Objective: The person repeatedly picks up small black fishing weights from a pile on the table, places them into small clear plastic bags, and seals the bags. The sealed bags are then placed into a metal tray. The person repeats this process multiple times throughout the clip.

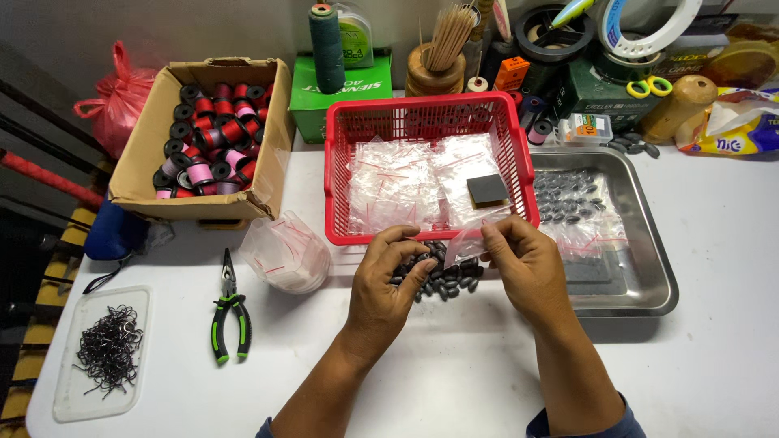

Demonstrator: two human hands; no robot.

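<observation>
we log: left hand (pixel 388 280) fingers pinching sinkers from dark pile (pixel 445 276) on bench; right hand (pixel 523 264) fingers holding small clear bag (pixel 464 243); red basket (pixel 349 162) holds filled bags; pile remains.

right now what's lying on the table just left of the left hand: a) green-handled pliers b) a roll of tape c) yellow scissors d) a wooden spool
a: the green-handled pliers lie on the white table to the left of the left hand, between it and the clear tray of black hooks.
</observation>
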